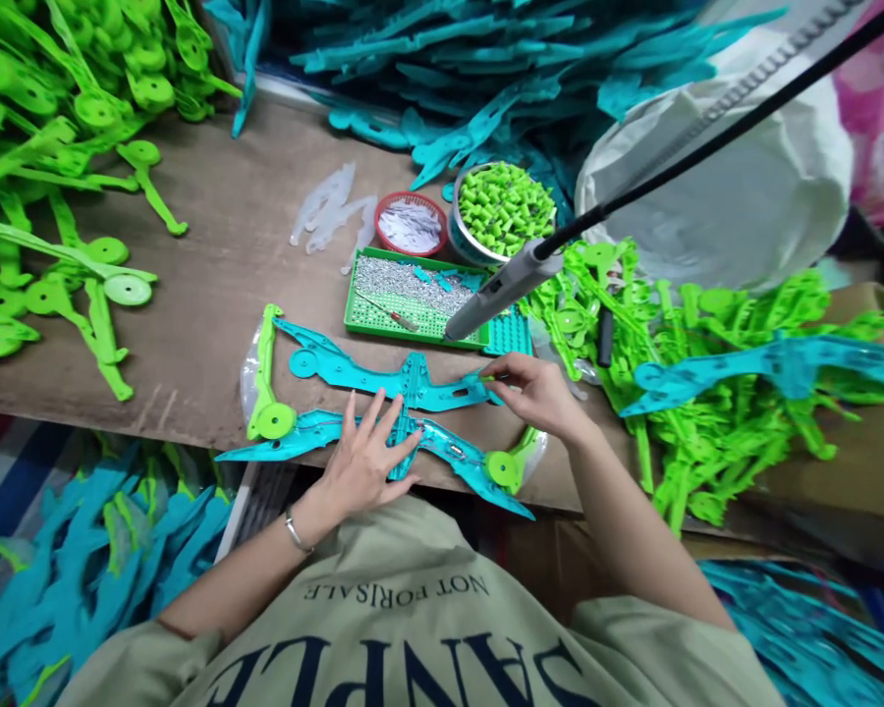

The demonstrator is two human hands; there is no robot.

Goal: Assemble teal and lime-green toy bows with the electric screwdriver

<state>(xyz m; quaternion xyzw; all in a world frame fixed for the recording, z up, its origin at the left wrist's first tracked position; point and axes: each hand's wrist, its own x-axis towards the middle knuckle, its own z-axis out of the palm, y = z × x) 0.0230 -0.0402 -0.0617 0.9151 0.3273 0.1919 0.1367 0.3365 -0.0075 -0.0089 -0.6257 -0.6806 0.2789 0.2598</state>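
Note:
Two teal plastic toy-bow halves lie on the workbench in front of me, the upper half (360, 373) beyond the lower half (453, 447). My left hand (368, 452) rests with fingers spread over the middle of both. At the upper half's right end, my right hand (534, 393) pinches a small green piece (490, 378) between thumb and forefinger. A lime-green arm with a round disc (276, 420) sits at the lower half's left end, beside a clear curved piece. Another green disc (502, 469) is at its right end.
A grey electric screwdriver (493, 295) hangs over a green tray (390, 322) of screws. Behind stand a red basket (413, 224) and a bowl of green pieces (502, 208). Green parts (699, 393) pile up right and left; teal parts (471, 79) heap behind.

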